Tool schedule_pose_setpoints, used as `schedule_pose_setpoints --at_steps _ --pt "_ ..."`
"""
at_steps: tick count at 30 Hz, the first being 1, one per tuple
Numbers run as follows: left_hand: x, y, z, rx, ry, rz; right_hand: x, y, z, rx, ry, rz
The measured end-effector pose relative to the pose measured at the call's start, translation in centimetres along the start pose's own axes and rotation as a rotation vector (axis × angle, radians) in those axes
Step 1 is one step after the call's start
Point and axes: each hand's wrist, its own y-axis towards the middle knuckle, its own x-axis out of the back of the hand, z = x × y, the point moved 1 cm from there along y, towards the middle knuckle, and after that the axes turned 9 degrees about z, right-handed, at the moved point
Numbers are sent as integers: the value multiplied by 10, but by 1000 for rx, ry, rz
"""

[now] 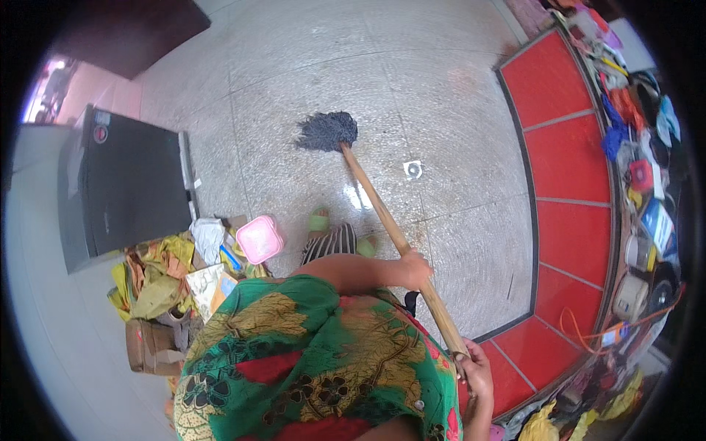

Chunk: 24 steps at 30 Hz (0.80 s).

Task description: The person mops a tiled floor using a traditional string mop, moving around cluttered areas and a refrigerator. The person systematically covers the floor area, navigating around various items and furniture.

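A mop with a dark grey string head (329,132) rests on the speckled tile floor (309,71) ahead of me. Its wooden handle (383,215) slants back toward my right side. Partway along the handle, my left hand (416,270) is wrapped around it, with that forearm crossing in front of my body. My right hand (475,368) grips the handle near its top end. A small white square with a round drain-like centre (412,170) lies on the floor to the right of the handle. Green footwear (318,220) shows on my feet, below striped trousers.
On the left stand a dark cabinet-like appliance (140,187), a pink plastic tub (259,240), crumpled yellow bags (160,281) and a cardboard box (151,344). A red-tiled raised ledge (573,229) borders the right, with a cluttered shelf (642,176) beyond. Dark furniture (132,33) stands at upper left.
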Motion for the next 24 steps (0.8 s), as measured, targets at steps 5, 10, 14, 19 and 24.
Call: schedule_pose_setpoints --at_steps 5,10,14,19,24 --pt "18 35 -30 -148 30 161 24 -13 -31 241 -56 -362" --pt "-1 46 -9 -153 -21 85 29 26 -53 337 -69 -509" --pt "18 52 21 -97 -27 92 13 48 -2 305 -26 -513" --pt "68 39 93 -40 -51 17 -12 103 63 283 -43 -477" --pt "127 18 212 50 -104 -163 -75 172 173 438 -267 -480"
